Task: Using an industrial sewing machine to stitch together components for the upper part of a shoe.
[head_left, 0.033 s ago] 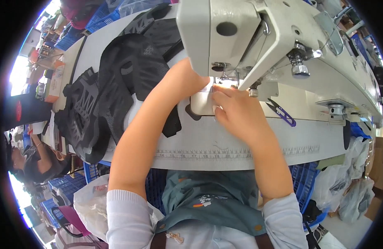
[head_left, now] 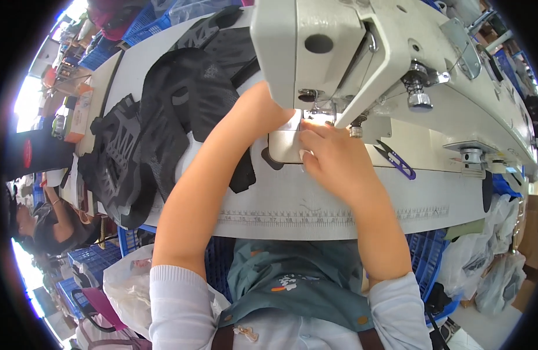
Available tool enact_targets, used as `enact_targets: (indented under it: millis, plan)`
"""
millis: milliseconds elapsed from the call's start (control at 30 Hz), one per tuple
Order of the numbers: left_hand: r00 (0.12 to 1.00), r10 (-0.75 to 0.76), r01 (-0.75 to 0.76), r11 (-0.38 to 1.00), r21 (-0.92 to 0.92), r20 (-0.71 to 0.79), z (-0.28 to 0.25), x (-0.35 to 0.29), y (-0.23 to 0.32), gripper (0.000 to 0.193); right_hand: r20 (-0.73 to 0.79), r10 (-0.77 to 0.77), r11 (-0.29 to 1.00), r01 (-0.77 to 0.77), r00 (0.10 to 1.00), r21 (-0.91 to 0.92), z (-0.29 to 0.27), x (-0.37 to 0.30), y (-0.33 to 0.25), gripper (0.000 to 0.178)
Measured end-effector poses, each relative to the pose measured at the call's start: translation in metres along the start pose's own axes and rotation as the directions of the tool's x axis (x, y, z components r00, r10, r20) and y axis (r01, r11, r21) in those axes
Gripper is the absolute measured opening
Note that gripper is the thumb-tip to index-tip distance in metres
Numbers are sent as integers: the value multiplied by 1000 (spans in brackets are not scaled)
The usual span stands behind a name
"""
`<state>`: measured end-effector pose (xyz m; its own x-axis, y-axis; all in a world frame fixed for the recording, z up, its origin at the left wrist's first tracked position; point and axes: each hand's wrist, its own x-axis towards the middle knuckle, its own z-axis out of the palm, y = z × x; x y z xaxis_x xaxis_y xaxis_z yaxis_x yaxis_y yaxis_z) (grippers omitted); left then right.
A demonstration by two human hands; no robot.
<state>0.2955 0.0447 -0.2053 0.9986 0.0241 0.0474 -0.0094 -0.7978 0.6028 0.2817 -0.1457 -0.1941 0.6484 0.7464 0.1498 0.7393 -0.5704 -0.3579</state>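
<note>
A white sewing machine (head_left: 274, 58) stands over the worktable, its presser foot and needle area (head_left: 318, 114) brightly lit. My left hand (head_left: 263, 108) reaches in from the left behind the machine's head, which hides its fingers. Just right of the needle is my right hand (head_left: 336, 154), its fingers bent and drawn together by the metal plate (head_left: 285, 146). Whatever lies under its fingertips is hidden or too small to make out. Left of my left forearm lie black mesh fabric pieces (head_left: 190, 87), shaped like shoe uppers, overlapping in a pile.
Thread snips with purple handles (head_left: 400, 163) lie right of my right hand. A printed ruler scale (head_left: 280, 217) runs along the table's front edge. Blue baskets (head_left: 426, 251) and plastic bags (head_left: 473, 251) stand below at the right. Another person (head_left: 53, 224) sits at far left.
</note>
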Motion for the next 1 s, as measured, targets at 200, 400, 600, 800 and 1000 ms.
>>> enact_targets:
  millis: [200,400,600,800,1000]
  plan:
    - [965,121,-49,954,297,-231,-3,13,-12,18,-148,-91,993,101,985,58,2,-4,4,14]
    - [768,126,46,967,249,-628,-87,-11,-64,25,-31,-8,998,10,999,63,-4,-7,6,22]
    - [700,-223,577,736,354,-678,-147,-55,-142,38,-70,-34,995,41,997,89,-4,-2,1,20]
    - [762,-142,367,899,240,-632,-164,-87,-53,23,-26,-56,955,62,998,291,0,-1,-7,18]
    - [774,-145,271,956,115,-616,-157,-166,46,16,-546,-268,847,464,794,259,-3,1,-72,50]
